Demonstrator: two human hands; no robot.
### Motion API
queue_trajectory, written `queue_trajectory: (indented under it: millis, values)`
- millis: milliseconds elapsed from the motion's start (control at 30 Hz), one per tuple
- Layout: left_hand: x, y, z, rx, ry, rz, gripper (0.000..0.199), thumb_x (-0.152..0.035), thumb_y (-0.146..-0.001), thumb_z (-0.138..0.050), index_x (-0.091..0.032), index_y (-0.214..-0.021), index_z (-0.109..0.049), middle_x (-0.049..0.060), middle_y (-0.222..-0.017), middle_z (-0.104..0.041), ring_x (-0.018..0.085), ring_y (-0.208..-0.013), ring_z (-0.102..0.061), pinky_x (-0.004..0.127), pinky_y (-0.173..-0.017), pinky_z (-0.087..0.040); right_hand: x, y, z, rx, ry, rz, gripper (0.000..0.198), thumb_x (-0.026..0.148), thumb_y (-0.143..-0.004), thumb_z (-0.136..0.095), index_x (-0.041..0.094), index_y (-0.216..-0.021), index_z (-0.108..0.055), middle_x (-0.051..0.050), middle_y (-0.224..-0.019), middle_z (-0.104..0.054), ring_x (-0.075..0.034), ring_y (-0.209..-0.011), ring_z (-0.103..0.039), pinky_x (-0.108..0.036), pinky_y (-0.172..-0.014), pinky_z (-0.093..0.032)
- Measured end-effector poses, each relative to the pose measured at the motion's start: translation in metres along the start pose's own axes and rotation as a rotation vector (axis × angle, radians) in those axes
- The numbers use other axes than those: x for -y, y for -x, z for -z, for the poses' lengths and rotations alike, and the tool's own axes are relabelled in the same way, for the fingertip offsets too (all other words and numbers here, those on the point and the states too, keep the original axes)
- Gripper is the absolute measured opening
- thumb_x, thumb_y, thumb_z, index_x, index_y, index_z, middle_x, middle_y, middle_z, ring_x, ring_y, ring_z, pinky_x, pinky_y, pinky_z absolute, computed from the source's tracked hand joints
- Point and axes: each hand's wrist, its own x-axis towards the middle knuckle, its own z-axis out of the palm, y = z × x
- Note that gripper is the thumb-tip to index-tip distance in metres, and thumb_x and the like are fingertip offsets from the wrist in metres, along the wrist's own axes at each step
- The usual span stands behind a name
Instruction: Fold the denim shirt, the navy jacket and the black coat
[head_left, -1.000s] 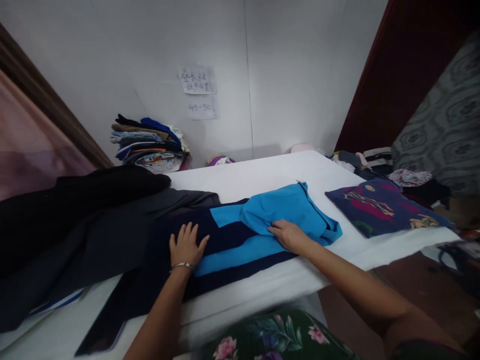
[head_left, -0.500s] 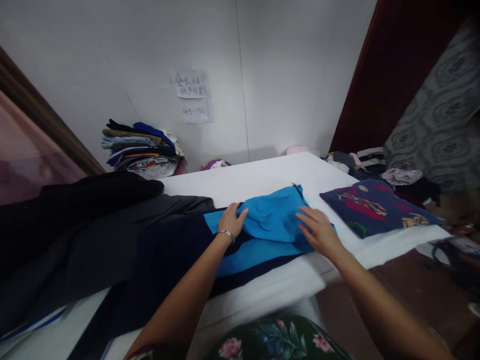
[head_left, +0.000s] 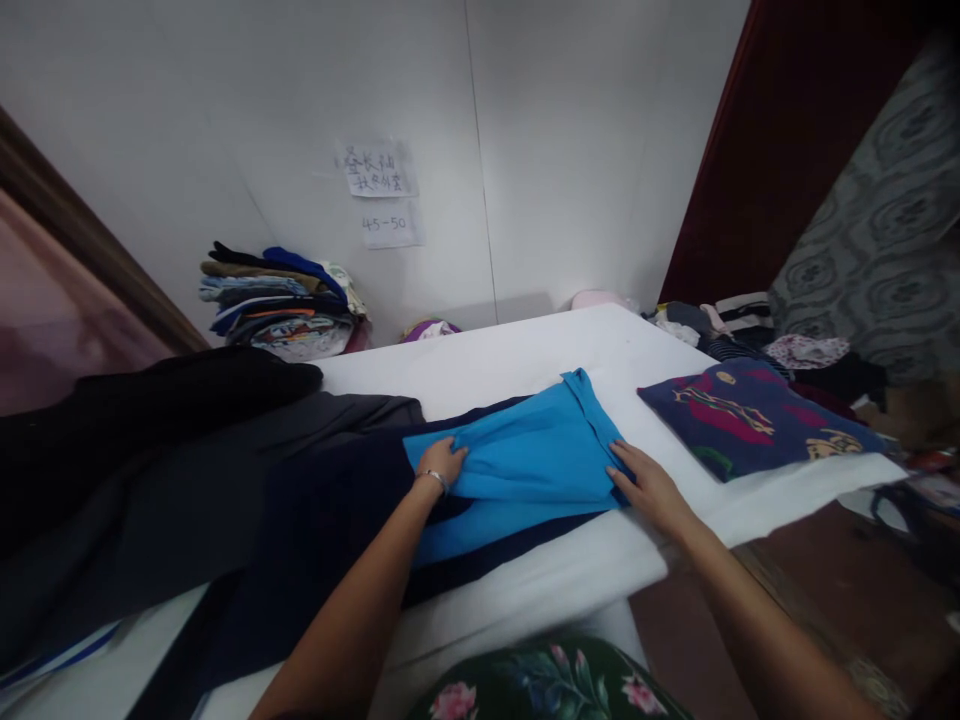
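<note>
Blue cloth (head_left: 532,445): lying folded over a navy cloth (head_left: 322,530), mid-desk (head_left: 510,345); whether the two are forming one garment, cannot tell.
Left hand (head_left: 442,462): resting near the blue cloth's left end, fingers curling in; whether they are pinching or only pressing, cannot tell.
Right hand (head_left: 649,488): touching the blue cloth's right edge, fingers standing loosely apart. The two hands are staying well apart.
Patterned top (head_left: 750,415): lying to the right, near the desk's edge.
Grey cloth (head_left: 195,500): lying left of the navy cloth, partly blending with it in shadow.
Black cloth (head_left: 150,410): running out of view at left.
Forearms: hiding part of the navy cloth.
Stack of clothes (head_left: 285,305): standing by the wall.
Right-hand pile (head_left: 750,325): showing blurrily.
</note>
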Motion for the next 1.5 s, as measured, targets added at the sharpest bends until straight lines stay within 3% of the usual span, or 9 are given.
queue_trajectory:
  millis: [133,267,500,633,800,1033,1133,1267,1500]
  values:
    - [0.011,0.007,-0.016,0.044,-0.016,0.014,0.033,-0.036,-0.088,-0.048,-0.008,-0.1,-0.064,0.015,-0.097,-0.068,0.025,-0.092,-0.062,0.032,-0.077,-0.043,-0.001,-0.003,0.002,0.069,0.103,0.063,0.052,0.05,-0.087,-0.047,0.019,-0.127,-0.059,-0.013,-0.134,-0.054,-0.031,-0.125,-0.049,-0.05,-0.107,-0.036]
    - [0.01,0.005,-0.012,0.032,0.065,0.034,0.028,-0.036,-0.086,-0.051,-0.014,-0.096,-0.066,0.008,-0.087,-0.069,0.021,-0.082,-0.062,0.029,-0.073,-0.045,0.01,-0.019,0.016,0.05,0.161,0.085,0.054,0.053,-0.088,-0.046,0.023,-0.133,-0.054,-0.011,-0.143,-0.045,-0.033,-0.133,-0.037,-0.056,-0.108,-0.032]
    - [0.015,0.005,0.012,-0.178,0.278,0.018,0.023,-0.034,-0.081,-0.054,-0.021,-0.094,-0.068,0.001,-0.091,-0.071,0.019,-0.089,-0.064,0.025,-0.075,-0.046,0.042,-0.067,0.017,0.105,0.22,0.217,0.064,0.06,-0.09,-0.038,0.027,-0.144,-0.037,-0.007,-0.155,-0.022,-0.03,-0.142,-0.017,-0.054,-0.11,-0.026]
    - [0.029,0.005,0.006,-0.035,0.013,0.087,0.025,-0.038,-0.084,-0.05,-0.022,-0.094,-0.067,0.004,-0.091,-0.071,0.023,-0.088,-0.065,0.029,-0.074,-0.047,0.039,-0.07,-0.017,0.352,0.36,0.187,0.069,0.066,-0.09,-0.029,0.025,-0.145,-0.036,-0.009,-0.154,-0.025,-0.03,-0.141,-0.02,-0.055,-0.11,-0.024]
    - [0.03,0.008,0.001,0.106,-0.18,0.151,0.034,-0.041,-0.088,-0.043,-0.022,-0.107,-0.063,0.01,-0.112,-0.067,0.028,-0.101,-0.063,0.036,-0.079,-0.048,0.037,-0.062,-0.034,0.434,0.427,0.161,0.072,0.066,-0.09,-0.026,0.021,-0.146,-0.035,-0.011,-0.155,-0.019,-0.03,-0.143,-0.015,-0.053,-0.112,-0.018]
    - [-0.015,0.031,0.015,-0.224,-0.239,-0.273,0.045,-0.034,-0.09,-0.043,-0.02,-0.133,-0.048,0.009,-0.143,-0.045,0.025,-0.133,-0.038,0.043,-0.112,-0.027,0.035,-0.101,-0.012,0.426,0.236,0.12,0.071,0.066,-0.089,-0.032,0.024,-0.146,-0.035,-0.009,-0.154,-0.024,-0.03,-0.142,-0.018,-0.051,-0.112,-0.023]
    - [-0.02,0.034,0.0,-0.094,-0.281,-0.383,0.057,-0.051,-0.091,-0.039,-0.02,-0.139,-0.042,0.009,-0.151,-0.033,0.027,-0.141,-0.024,0.048,-0.115,-0.016,0.032,-0.13,-0.015,0.304,0.268,0.126,0.073,0.064,-0.089,-0.032,0.021,-0.149,-0.027,-0.009,-0.156,-0.017,-0.029,-0.143,-0.012,-0.052,-0.112,-0.021]
    - [-0.002,0.029,-0.029,0.123,-0.348,-0.272,0.072,-0.064,-0.089,-0.028,-0.018,-0.143,-0.037,0.011,-0.152,-0.03,0.027,-0.142,-0.022,0.05,-0.115,-0.016,0.027,-0.144,-0.041,0.344,0.362,0.087,0.072,0.062,-0.091,-0.027,0.02,-0.15,-0.023,-0.009,-0.156,-0.014,-0.029,-0.144,-0.009,-0.055,-0.112,-0.018]
    - [0.011,0.029,-0.044,0.096,-0.341,-0.254,0.081,-0.07,-0.087,-0.016,-0.017,-0.145,-0.033,0.01,-0.153,-0.028,0.025,-0.142,-0.02,0.049,-0.115,-0.015,0.023,-0.132,-0.062,0.449,0.41,0.066,0.071,0.061,-0.091,-0.024,0.02,-0.149,-0.024,-0.005,-0.157,-0.01,-0.025,-0.144,-0.006,-0.051,-0.114,-0.015]
